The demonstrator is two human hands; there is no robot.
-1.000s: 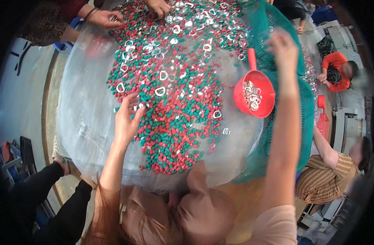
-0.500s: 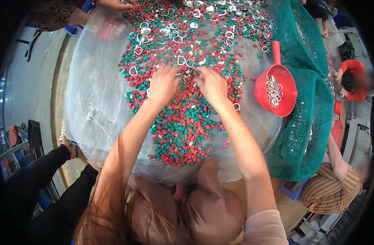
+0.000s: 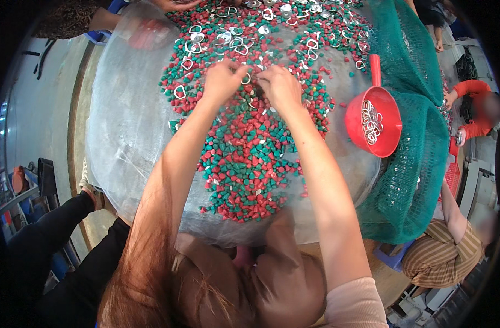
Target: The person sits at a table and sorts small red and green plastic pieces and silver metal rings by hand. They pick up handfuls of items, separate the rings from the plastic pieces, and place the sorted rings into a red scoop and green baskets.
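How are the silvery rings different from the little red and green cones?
The rings are silvery; the cones are red or green. The rings have open middles; the cones look solid. A ring looks bigger than a cone. There are lots of both, and some lie mixed together.

Pale grey floor [image 3: 49, 106], blue stool [image 3: 389, 259]

I see a short beige-pink sleeve [image 3: 356, 306], brown clothing [image 3: 293, 284] across the lap (softly creased), and long loose hair [image 3: 127, 292].
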